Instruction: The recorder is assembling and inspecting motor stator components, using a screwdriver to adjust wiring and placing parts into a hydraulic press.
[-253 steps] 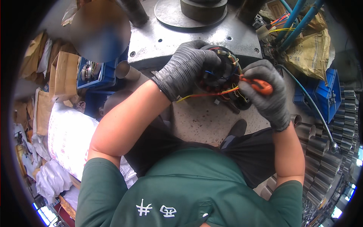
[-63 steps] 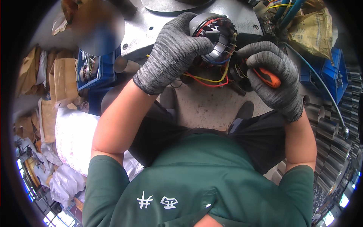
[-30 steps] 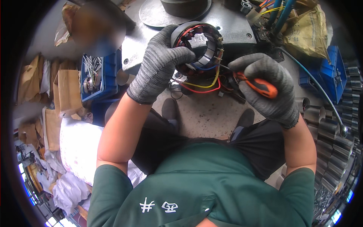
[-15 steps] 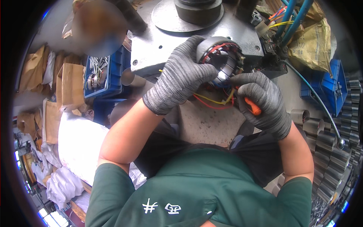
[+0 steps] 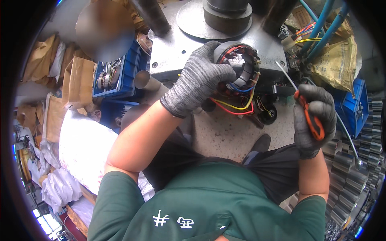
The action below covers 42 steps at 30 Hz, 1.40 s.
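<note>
Wire-wound ring (image 5: 244, 76) and screwdriver (image 5: 313, 118), held well apart

Gloved fingers of the left hand (image 5: 201, 76) clasp the ring by its left side, thumb near the hollow middle; that grip is closed firmly around it. The ring is in the air in front of the metal base (image 5: 169, 60), tilted, probably so that its inner wall and windings can be seen. Red and yellow wires (image 5: 241, 108) hang below, clear of the fingers. The right hand (image 5: 325, 108) wraps its grip around the screwdriver's orange-and-black handle, shaft angled up and leftward, tip apart from the ring; this likely keeps the tool handy.

The base is a grey, bolt-holed slab carrying a round dark block (image 5: 227, 18). Below lies a speckled floor (image 5: 217, 132) with a dark round part (image 5: 267, 114). Leftward sit a blue crate (image 5: 130, 68) of metal pieces, a cardboard box (image 5: 80, 82) and a white sack (image 5: 84, 144); rightward, metal cylinders (image 5: 341, 184) stand packed in rows, perhaps for easy reach.
</note>
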### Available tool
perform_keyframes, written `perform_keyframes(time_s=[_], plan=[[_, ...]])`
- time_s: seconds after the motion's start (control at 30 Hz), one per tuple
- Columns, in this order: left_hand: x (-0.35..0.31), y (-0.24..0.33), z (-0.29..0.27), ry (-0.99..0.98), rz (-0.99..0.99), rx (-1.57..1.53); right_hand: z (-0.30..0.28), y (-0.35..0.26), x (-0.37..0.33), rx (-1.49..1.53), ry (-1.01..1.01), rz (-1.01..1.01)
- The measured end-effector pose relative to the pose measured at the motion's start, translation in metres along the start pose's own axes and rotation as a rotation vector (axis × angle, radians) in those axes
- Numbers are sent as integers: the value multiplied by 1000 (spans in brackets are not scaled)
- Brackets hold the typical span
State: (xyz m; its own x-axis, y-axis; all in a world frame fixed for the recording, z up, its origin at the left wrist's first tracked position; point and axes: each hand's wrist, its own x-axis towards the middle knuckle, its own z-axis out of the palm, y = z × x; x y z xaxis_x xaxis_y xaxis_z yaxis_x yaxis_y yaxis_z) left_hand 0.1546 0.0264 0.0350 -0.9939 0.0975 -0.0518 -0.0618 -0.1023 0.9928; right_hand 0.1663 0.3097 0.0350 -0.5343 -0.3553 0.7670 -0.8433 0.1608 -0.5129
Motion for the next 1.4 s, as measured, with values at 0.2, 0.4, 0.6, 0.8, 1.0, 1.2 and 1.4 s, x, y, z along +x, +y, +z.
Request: perform_keyframes(time_s=[0.2, 0.4, 0.6, 0.8, 1.0, 1.2, 1.4], plan=[[-5, 9, 6, 3, -31, -68, 0, 15, 4, -7, 118, 225], [-4, 9, 8, -62, -100, -189, -6, 7, 0, 265, 152, 349], [-4, 4, 20, 40, 115, -34, -16, -18, -2, 317, 8, 270], [-7, 9, 18, -11, 26, 68, -3, -16, 3, 152, -115, 183], [-6, 1, 18, 12, 104, 140, 1, -14, 6, 153, -152, 189], [-6, -6, 22, -75, 237, 184, 6, -18, 10, 85, -199, 197], [-6, -9, 25, -87, 232, 270, 6, -18, 14, 38, -210, 173]])
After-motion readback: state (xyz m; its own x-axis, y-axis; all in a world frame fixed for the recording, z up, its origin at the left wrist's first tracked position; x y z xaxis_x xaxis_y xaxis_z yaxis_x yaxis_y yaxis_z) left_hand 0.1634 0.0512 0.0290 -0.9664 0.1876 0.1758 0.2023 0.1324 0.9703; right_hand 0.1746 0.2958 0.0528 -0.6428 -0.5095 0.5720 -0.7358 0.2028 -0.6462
